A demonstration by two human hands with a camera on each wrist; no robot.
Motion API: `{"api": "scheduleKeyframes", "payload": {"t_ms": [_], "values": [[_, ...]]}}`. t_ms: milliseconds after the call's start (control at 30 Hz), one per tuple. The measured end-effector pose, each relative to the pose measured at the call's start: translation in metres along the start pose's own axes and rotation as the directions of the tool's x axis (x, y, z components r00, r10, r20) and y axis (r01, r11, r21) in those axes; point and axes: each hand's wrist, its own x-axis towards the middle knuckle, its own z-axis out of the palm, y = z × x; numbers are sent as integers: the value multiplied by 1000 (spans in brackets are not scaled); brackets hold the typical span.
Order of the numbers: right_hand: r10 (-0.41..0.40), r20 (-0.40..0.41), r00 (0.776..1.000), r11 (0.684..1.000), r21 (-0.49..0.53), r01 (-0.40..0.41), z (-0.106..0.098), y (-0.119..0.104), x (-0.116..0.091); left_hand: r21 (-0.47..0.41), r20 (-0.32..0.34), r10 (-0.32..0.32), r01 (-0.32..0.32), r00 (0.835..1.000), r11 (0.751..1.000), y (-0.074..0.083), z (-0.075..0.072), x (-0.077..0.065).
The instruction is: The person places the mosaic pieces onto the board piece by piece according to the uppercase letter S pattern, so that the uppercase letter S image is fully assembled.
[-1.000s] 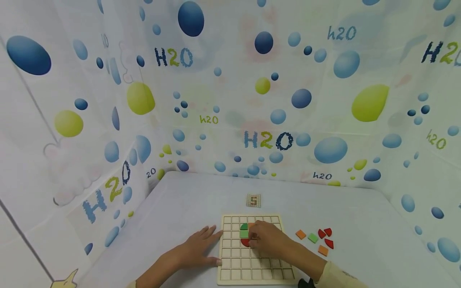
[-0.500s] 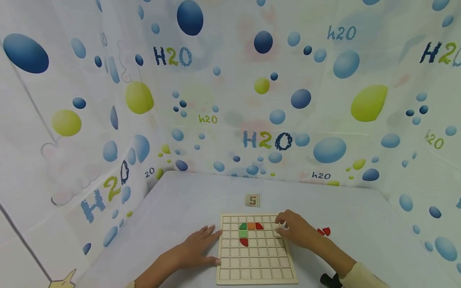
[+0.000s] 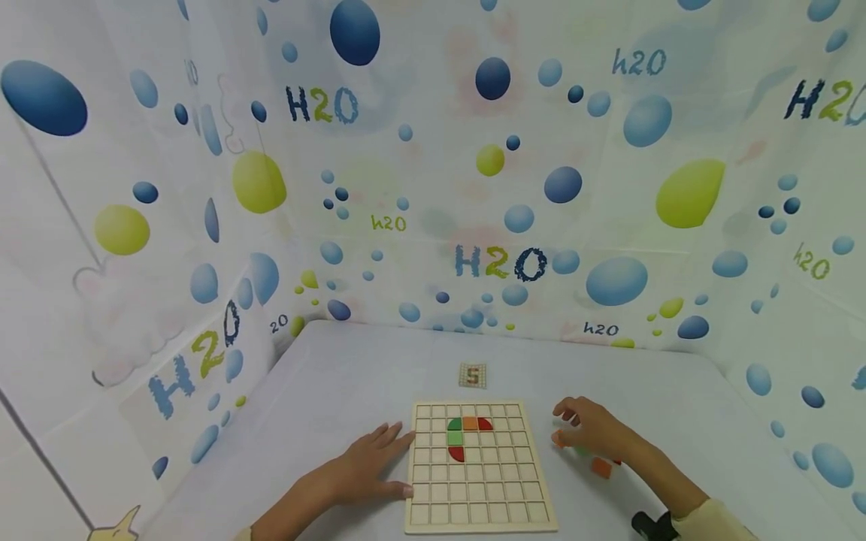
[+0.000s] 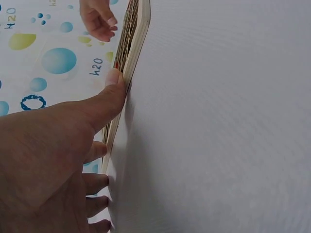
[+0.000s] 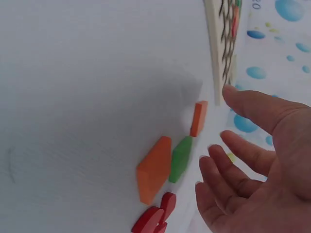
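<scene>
My left hand (image 3: 368, 466) lies spread at the left edge of a wooden grid board (image 3: 487, 492). In the left wrist view its thumb (image 4: 112, 80) touches the board's rim. On the board sit a dark green quarter-round tile (image 3: 455, 424), an orange square tile (image 3: 470, 424), a red quarter-round tile (image 3: 485, 424), a light green square (image 3: 455, 437) and another red quarter-round (image 3: 456, 453). My right hand (image 3: 591, 430) hovers over loose tiles right of the board, fingers loosely bent and holding nothing. Below it lie orange squares (image 5: 154, 167), a green square (image 5: 181, 159) and red quarter-rounds (image 5: 148, 221).
A small card (image 3: 473, 375) with a gridded, S-like pattern lies behind the board. The white table (image 3: 352, 368) meets a curtain (image 3: 433, 165) printed with bubbles and "H2O" at its back and sides. A black object (image 3: 652, 526) sits at my right wrist.
My right hand has let go of the red quarter-round tile at the top of the pattern and moved right, off the board, to the loose tiles. The left hand has stayed at the board's edge.
</scene>
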Motion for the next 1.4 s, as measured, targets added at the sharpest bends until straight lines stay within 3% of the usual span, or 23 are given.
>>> {"api": "scheduleKeyframes", "payload": {"t_ms": [200, 700, 933, 1400], "values": [[-9, 57, 998, 999, -35, 11, 5, 2, -2, 6, -2, 2, -2, 1000, 1000, -1, 0, 1], [-73, 70, 995, 997, -20, 75, 4, 9, -5, 21, -6, 1, -1, 1000, 1000, -1, 1, 2], [-154, 105, 982, 988, -10, 156, 0, 11, -9, 28, -11, -1, 2, 1000, 1000, -1, 2, 2], [-153, 0, 988, 988, -24, 153, 12, 19, 3, 14, -15, -2, 2, 1000, 1000, 3, -1, -3]]}}
